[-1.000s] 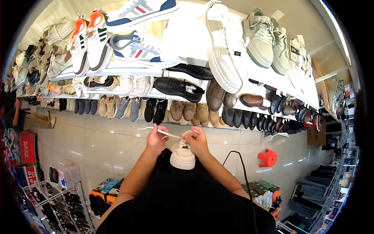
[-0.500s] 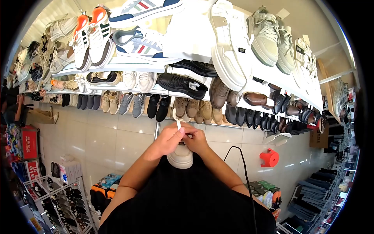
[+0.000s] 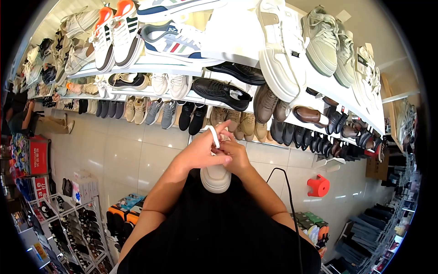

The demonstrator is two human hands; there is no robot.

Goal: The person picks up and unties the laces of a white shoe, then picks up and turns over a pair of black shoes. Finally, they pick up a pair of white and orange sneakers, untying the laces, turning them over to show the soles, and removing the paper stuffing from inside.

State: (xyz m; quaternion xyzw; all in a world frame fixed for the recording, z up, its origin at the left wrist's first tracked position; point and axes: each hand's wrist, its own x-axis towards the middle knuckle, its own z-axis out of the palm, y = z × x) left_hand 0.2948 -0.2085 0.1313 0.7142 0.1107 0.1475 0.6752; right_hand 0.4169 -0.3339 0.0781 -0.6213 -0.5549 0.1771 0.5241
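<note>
At the near left a wire rack holds rows of dark sandals and slippers. Along the far wall the shelves carry pairs of trainers, with a black leather shoe near the middle and brown and black dress shoes to the right. A red stool stands on the tiled floor at the right.

A white shoe sits in the middle against the person's black shirt, its toe pointing near, just below both hands. The left hand reaches across from the left and pinches a white lace, which loops up above the knuckles. The right hand touches it, curled shut on the shoe's collar, its fingertips hidden behind the left hand. Both forearms angle inward.
</note>
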